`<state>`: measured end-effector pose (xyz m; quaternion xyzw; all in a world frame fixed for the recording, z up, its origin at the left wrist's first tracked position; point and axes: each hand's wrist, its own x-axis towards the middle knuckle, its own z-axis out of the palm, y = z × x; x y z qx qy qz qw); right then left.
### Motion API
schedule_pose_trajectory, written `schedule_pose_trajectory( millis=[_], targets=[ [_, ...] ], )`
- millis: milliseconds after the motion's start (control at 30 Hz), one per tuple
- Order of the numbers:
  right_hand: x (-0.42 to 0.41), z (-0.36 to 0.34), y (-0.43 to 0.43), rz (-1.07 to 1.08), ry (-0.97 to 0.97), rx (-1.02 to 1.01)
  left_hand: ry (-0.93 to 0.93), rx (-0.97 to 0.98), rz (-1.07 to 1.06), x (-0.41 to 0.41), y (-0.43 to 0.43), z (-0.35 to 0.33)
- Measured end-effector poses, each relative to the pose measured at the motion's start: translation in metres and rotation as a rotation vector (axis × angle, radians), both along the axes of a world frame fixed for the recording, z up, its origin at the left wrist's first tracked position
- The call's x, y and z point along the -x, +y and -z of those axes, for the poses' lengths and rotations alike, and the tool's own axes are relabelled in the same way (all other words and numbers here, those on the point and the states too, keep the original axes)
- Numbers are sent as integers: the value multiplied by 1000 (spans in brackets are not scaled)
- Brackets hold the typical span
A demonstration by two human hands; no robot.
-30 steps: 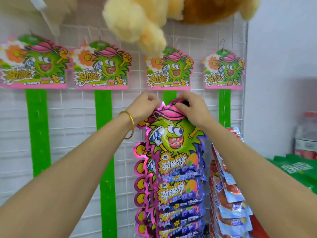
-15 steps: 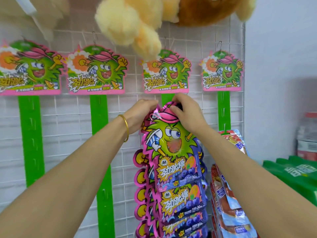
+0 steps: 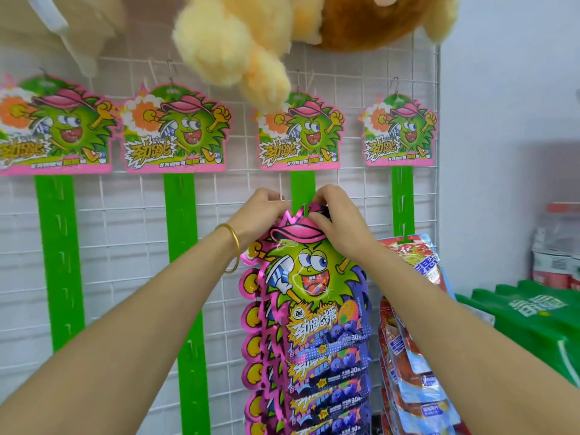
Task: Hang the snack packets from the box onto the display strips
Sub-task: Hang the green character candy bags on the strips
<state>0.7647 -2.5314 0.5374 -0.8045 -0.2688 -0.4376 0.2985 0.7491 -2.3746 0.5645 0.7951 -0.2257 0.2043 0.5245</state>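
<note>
A shiny snack packet [image 3: 314,277] with a green cartoon face and pink cap hangs at the top of the third green display strip [image 3: 302,189]. My left hand [image 3: 260,211] pinches its upper left edge, and my right hand [image 3: 339,221] grips its top right at the cap. A green strip tab pokes through the packet's top between my fingers. Several identical packets [image 3: 326,387] hang below it on the same strip. The box is not in view.
Two bare green strips [image 3: 180,246] [image 3: 58,246] hang left on the white wire grid [image 3: 125,230]. The fourth strip [image 3: 402,202] carries red and blue packets [image 3: 414,356]. Plush toys [image 3: 238,48] hang overhead. Green bags [image 3: 533,318] lie at right.
Both hands and the packet have risen slightly along the strip; the strip's green tab now shows through the packet's top. The view has tilted down a little.
</note>
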Motion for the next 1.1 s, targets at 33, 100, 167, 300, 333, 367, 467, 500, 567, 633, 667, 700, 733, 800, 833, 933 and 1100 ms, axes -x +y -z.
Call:
schedule_pose_trajectory(
  millis=[33, 100, 167, 300, 333, 367, 467, 500, 567, 633, 667, 700, 733, 800, 833, 933, 1100],
  targets=[
    [1, 2, 0, -10, 15, -19, -44, -19, -59, 2, 0, 3],
    [5, 5, 0, -1, 27, -41, -150, -62, -157, 5, 2, 15],
    [8, 10, -3, 71, 4, -38, -310, -129, -244, 12, 6, 30],
    [28, 33, -10, 300, -195, -95, -540, -206, -397, 34, 19, 67],
    [37, 44, -10, 298, -237, -134, -561, -199, -421, 42, 22, 80],
    [48, 57, -9, 262, -262, -173, -572, -186, -430, 51, 25, 95],
    [85, 115, -4, 55, -186, -277, -541, -160, -439, 77, 34, 157],
    [98, 140, -1, -4, -116, -281, -510, -166, -436, 83, 36, 182],
    [117, 201, 5, -79, 46, -241, -421, -188, -418, 93, 41, 237],
    [131, 263, 11, -116, 225, -160, -324, -215, -407, 102, 46, 292],
    [136, 293, 14, -127, 330, -125, -275, -239, -420, 107, 50, 319],
    [142, 321, 16, -138, 440, -103, -229, -262, -441, 112, 55, 347],
    [146, 346, 17, -141, 544, -86, -169, -286, -462, 119, 61, 372],
    [157, 392, 20, -146, 723, -39, -15, -355, -492, 140, 77, 425],
    [163, 412, 22, -152, 806, -23, 65, -400, -505, 150, 88, 450],
    [176, 467, 25, -138, 1062, 96, 334, -526, -575, 181, 120, 514],
    [183, 538, 42, -102, 1391, 423, 556, -680, -626, 220, 156, 585]
  ],
)
